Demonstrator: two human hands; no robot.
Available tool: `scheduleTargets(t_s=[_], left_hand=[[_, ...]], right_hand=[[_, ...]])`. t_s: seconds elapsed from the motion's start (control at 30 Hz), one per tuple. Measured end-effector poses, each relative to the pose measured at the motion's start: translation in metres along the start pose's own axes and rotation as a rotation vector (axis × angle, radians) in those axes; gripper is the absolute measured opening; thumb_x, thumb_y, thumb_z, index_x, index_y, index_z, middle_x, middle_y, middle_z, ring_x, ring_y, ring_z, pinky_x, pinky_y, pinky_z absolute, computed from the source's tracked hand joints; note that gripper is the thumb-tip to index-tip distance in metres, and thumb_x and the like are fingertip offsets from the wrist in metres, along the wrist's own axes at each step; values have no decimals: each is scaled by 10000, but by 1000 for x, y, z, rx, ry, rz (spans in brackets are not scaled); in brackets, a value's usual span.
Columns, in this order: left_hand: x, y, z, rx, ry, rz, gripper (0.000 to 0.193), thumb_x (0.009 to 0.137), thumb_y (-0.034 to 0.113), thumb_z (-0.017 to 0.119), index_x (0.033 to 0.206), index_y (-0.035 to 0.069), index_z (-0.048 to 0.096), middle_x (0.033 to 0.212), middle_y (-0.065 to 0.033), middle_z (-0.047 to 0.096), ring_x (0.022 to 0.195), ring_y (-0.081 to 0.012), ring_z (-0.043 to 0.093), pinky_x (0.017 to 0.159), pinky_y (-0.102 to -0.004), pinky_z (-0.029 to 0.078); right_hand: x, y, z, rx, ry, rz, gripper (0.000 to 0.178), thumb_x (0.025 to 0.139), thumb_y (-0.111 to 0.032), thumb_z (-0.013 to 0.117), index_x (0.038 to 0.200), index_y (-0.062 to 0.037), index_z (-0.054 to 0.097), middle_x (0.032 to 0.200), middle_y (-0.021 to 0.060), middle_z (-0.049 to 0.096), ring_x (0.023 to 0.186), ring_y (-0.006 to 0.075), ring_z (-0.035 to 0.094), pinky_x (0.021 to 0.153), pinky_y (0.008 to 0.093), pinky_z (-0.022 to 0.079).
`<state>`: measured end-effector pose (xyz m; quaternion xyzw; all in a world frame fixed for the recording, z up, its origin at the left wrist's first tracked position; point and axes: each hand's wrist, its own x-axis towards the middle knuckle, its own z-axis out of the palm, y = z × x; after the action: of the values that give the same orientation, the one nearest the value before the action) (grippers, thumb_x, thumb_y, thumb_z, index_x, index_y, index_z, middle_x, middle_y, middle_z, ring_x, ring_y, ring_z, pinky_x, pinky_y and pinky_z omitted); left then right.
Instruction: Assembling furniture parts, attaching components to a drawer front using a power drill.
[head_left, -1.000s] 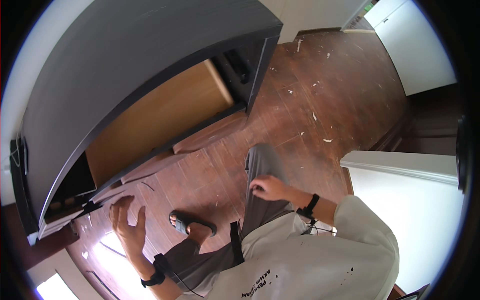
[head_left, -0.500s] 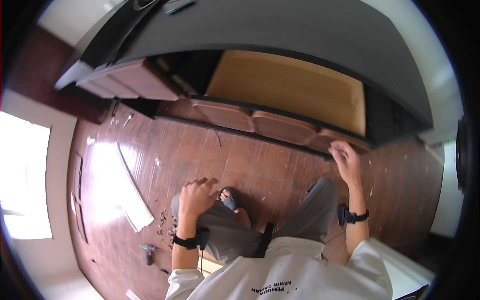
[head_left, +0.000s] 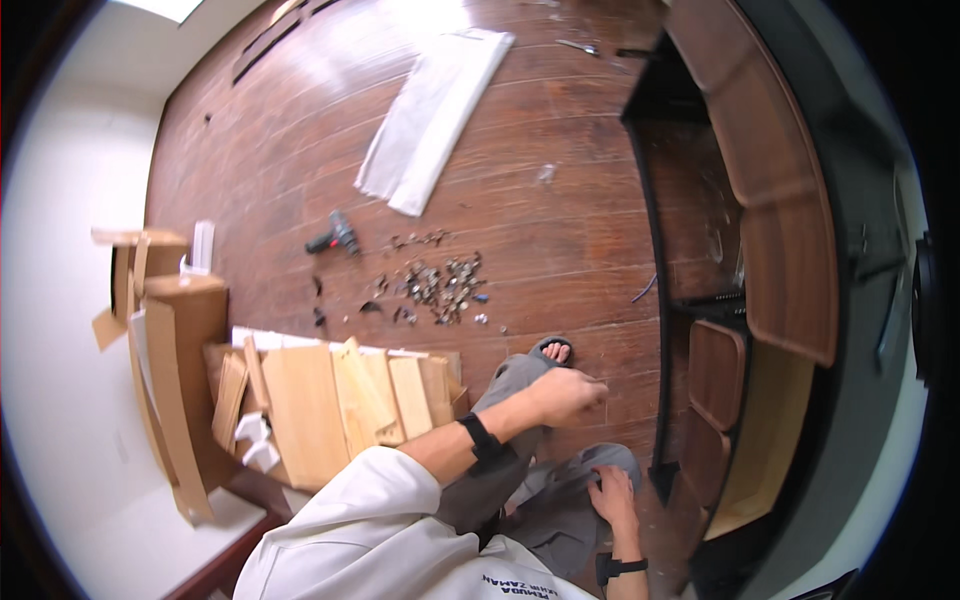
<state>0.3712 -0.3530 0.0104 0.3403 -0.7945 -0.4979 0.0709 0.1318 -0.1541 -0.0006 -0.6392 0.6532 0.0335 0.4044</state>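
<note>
The drill (head_left: 340, 235) is dark grey and black with a touch of red. Around it the floor (head_left: 560, 230) is reddish brown, streaked darker, with pale plank lines. Beyond the drill, the sheet (head_left: 432, 120) is white; to the drill's lower right, the small hardware (head_left: 445, 288) mixes silver, brown and black with a blue spot. Below the drill, the boards (head_left: 308, 400) are pale yellow; left of them, cardboard (head_left: 205, 370) is tan. Far right of the drill, the cabinet frame (head_left: 662, 390) is black, its panels (head_left: 788, 260) grained brown. Below the drill, the trousers (head_left: 560, 510) are grey, the wristband (head_left: 482, 437) black.
</note>
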Motion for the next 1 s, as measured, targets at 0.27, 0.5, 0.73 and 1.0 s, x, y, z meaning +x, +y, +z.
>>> scheduleTargets(t_s=[0.27,0.5,0.73,1.0], left_hand=[[-263,63,-196,-948,708,-579,341,844,134,689,1152,40,575,1058,-47,622,980,-161,589,849,-309,488],[-421,148,-480,-442,1369,-751,323,851,172,651,1142,68,557,1043,-46,593,1006,-178,550,876,-336,460],[-296,222,-627,-334,1116,-314,316,860,265,612,1118,93,551,1024,-55,596,1007,-209,543,872,-380,453],[-141,302,-816,-277,744,505,334,869,371,567,1092,122,544,1002,-66,598,1008,-244,535,867,-431,446]], right_hand=[[-39,-178,-200,59,-478,227,262,800,-243,648,961,-38,670,933,182,679,908,313,663,814,378,516],[28,-275,-301,242,-126,289,243,860,-219,634,1041,-59,658,770,45,675,671,109,615,620,276,495],[131,-381,-381,235,-247,190,321,819,-254,658,1073,-58,650,831,97,687,778,196,669,724,328,527],[269,-482,-453,422,27,367,275,843,-184,643,1061,-17,630,871,114,694,767,167,671,685,304,541]])
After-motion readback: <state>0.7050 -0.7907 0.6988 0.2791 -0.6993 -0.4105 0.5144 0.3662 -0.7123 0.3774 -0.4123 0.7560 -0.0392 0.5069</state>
